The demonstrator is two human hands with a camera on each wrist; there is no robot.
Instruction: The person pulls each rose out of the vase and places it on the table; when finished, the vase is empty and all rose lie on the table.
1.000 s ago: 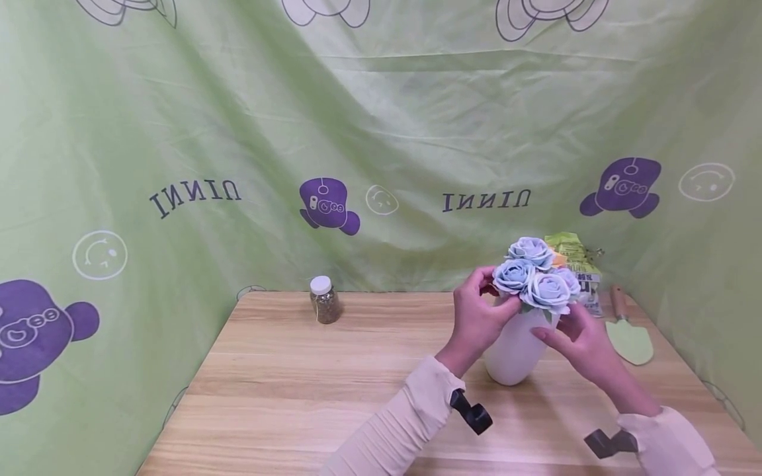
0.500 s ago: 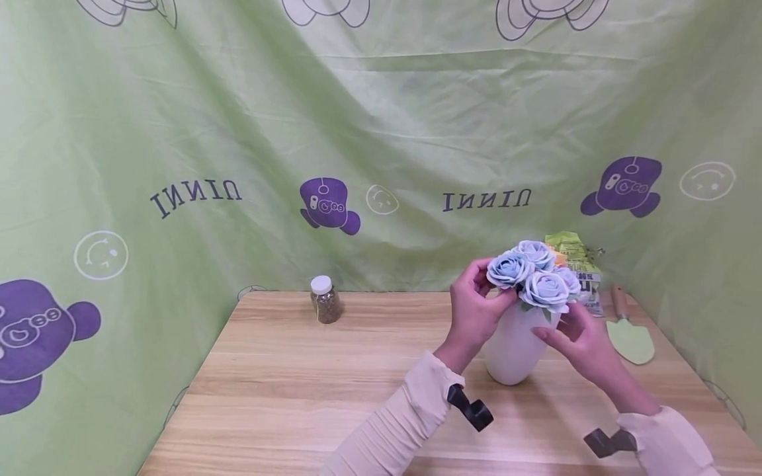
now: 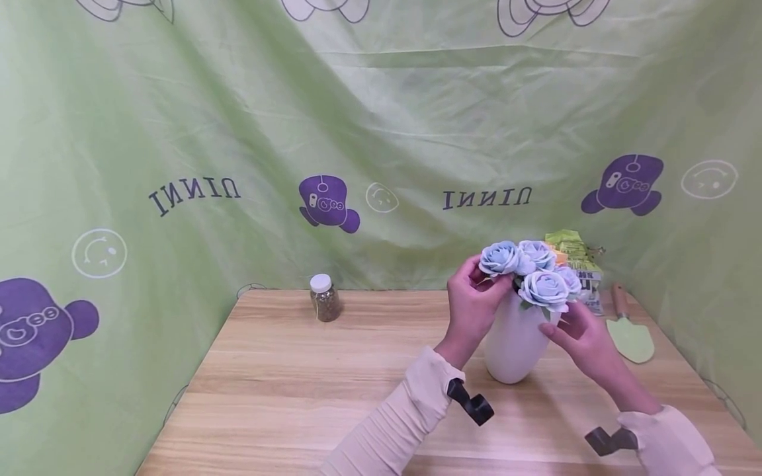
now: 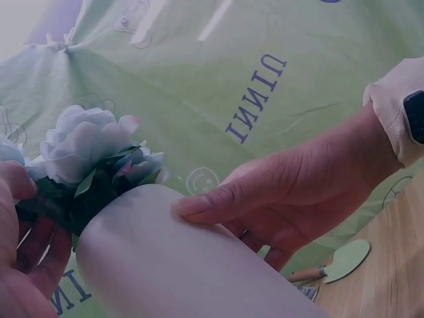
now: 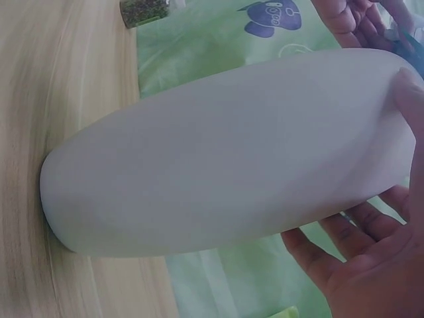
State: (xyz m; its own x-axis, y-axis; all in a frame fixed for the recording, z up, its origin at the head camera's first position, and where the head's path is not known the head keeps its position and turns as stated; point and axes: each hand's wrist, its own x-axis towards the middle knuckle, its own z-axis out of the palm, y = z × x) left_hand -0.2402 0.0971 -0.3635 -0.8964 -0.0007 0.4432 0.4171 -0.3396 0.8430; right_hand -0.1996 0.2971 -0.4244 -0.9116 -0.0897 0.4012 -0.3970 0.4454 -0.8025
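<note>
A tall white vase (image 3: 514,350) stands upright on the wooden table, with several pale blue artificial roses (image 3: 544,289) and green leaves bunched at its mouth. My left hand (image 3: 473,307) pinches the leftmost rose (image 3: 500,258) from below, just under the bloom; in the left wrist view its fingers reach among the dark leaves (image 4: 93,199). On the other side, my right hand (image 3: 586,344) grips the vase near the rim, thumb (image 4: 199,205) on the near face and fingers (image 5: 358,232) along the far side. The vase hides the stems inside it.
Behind the vase lean green and white packets (image 3: 574,258) with something orange beside them. A hand trowel (image 3: 630,338) with a pale green blade lies at the right. Farther left, a white-capped jar (image 3: 325,301) of brown bits stands near the back edge. Green printed cloth (image 3: 381,119) surrounds the table.
My left hand has shifted slightly left and up, drawing the leftmost rose away from the other blooms. My right hand and the vase have stayed almost in place.
</note>
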